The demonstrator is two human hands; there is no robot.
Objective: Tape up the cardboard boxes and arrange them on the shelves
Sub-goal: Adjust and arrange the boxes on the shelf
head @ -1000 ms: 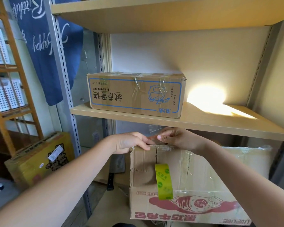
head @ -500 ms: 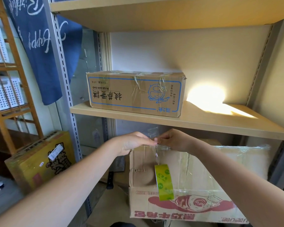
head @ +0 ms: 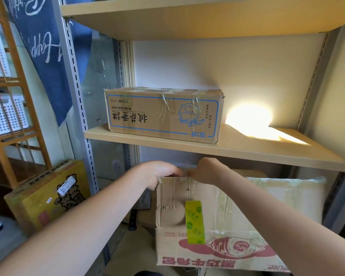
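At the far top edge of the red-printed box [head: 217,250], the left hand [head: 159,175] curls over its corner; the right hand [head: 204,172] pinches clear tape there. The tape roll [head: 194,222] dangles below. Best press the strip flat across the seam before tearing.

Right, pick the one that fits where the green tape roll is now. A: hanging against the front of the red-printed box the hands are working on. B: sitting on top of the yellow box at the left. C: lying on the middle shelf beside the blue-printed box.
A: the green tape roll dangles against the front of the red-printed box, below the top edge where the left hand and right hand meet.
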